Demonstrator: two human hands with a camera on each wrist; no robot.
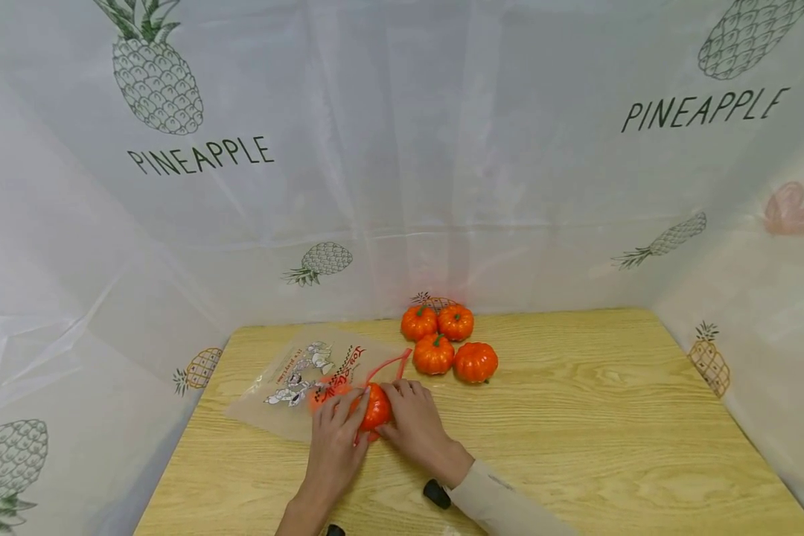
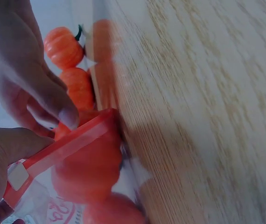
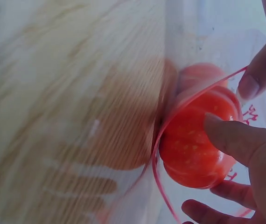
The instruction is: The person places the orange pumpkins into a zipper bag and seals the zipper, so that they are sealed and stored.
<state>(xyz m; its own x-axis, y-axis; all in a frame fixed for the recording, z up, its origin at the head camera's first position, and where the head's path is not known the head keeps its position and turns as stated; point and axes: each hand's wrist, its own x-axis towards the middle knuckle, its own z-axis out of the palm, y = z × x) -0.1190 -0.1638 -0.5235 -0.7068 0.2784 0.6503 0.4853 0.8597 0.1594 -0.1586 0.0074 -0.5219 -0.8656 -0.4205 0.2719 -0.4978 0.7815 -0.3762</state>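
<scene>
A clear zip bag point(image 1: 295, 383) with printed cartoon figures and a red zip strip lies on the left of the table. At its mouth, my left hand point(image 1: 337, 432) pinches the red strip point(image 2: 67, 144), which carries a white slider point(image 2: 17, 176). My right hand point(image 1: 417, 420) holds an orange toy pumpkin point(image 3: 196, 140) at the bag's opening, thumb on its face and fingers along its other side. Behind it, inside the bag, sits another pumpkin point(image 3: 200, 74), seen through the plastic.
Several orange toy pumpkins point(image 1: 433, 354) stand grouped beyond my right hand, near the table's back edge. The wood-grain table point(image 1: 576, 417) extends to the right. White sheeting point(image 1: 496, 179) printed with pineapples hangs behind and at both sides.
</scene>
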